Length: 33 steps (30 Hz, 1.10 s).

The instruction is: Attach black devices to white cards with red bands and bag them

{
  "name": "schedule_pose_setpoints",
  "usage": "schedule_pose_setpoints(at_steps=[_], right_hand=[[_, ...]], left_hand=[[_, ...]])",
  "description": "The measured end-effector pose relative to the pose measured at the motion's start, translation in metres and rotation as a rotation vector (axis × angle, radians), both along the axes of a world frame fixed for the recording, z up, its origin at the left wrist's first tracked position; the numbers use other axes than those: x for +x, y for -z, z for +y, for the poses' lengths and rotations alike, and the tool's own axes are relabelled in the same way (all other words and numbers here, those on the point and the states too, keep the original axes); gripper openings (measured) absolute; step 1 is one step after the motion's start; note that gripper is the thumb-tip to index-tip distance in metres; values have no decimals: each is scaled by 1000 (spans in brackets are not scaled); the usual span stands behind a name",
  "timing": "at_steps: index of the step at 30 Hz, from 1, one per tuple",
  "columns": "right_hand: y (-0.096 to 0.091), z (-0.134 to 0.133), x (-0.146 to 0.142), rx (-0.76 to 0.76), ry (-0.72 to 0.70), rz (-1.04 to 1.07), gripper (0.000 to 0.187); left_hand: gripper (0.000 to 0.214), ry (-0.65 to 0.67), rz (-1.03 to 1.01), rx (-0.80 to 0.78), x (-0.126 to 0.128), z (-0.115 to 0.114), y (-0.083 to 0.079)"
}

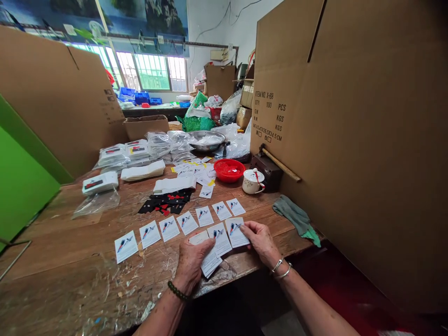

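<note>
My left hand (192,257), with a dark beaded bracelet at the wrist, grips a stack of small printed cards (210,262) at the table's front edge. Its thumb presses on the upper cards, which are fanned out. My right hand (262,239), wearing silver bangles, pinches a single printed card (237,232) between thumb and fingers, just right of the stack. Beyond both hands, a slanting row of similar cards lies face up, from the leftmost card (126,246) to the rightmost card (234,206). Each shows a dark and red picture above lines of text.
Black and red pieces (167,201) lie behind the row, beside white paper strips (175,185). A red basket (229,171), lidded mug (252,181), hammer (280,163) and grey-green glove (296,217) are on the right. Bagged packs (136,149) stand back left; tall cardboard (350,140) flanks the table.
</note>
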State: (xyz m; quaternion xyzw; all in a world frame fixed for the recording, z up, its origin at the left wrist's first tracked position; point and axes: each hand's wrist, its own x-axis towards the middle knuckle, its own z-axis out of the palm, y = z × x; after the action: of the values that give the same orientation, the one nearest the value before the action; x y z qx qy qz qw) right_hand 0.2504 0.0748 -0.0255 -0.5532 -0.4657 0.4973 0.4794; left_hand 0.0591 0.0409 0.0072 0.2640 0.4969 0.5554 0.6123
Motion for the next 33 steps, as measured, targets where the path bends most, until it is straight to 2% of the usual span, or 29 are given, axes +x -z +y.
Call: schedule_pose_setpoints(at_steps=[6, 11, 15, 20, 26, 30, 33], right_hand=[[6, 19, 51, 76, 111, -417, 31], [4, 22, 55, 103, 191, -753, 20], [4, 20, 52, 139, 181, -880, 18], [5, 24, 55, 66, 190, -781, 30], [7, 32, 60, 90, 207, -534, 29], [5, 33, 55, 21, 224, -299, 30], [4, 33, 52, 18, 252, -256, 29]], left_hand=[[46, 15, -16, -35, -6, 2, 4], [42, 48, -23, -70, 3, 2, 4], [41, 45, -32, -63, 5, 1, 4], [40, 51, -27, -48, 3, -1, 3], [41, 66, -55, -39, 3, -5, -2], [41, 57, -53, -58, 3, -5, -4], [42, 58, -62, -72, 3, -5, -4]])
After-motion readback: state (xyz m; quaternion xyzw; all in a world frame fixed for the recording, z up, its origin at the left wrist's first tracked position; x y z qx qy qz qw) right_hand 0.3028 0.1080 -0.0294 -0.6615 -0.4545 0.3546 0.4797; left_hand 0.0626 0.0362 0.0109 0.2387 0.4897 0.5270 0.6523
